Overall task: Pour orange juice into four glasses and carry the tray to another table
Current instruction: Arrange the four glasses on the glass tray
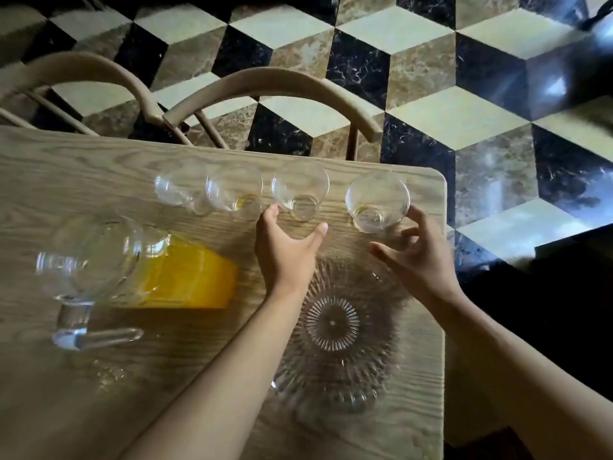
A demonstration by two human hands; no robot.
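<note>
Left hand (287, 252) cups, fingers spread, around third clear empty glass (300, 190); right hand (416, 257) open beside the far-right glass (377, 200). Likely moving both onto ribbed glass tray (335, 330) nearby. Juice-filled clear pitcher (142, 263) waits left.

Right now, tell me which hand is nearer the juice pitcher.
Left. The left hand reaches to a glass just right of the juice pitcher; the right hand is farther right, by the end glass.

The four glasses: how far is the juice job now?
Nothing is poured: all four glasses, including the third glass and the rightmost glass, look empty, and the pitcher holds its juice. The left hand and right hand reach toward them. The tray lies bare. Pouring and carrying remain.
</note>
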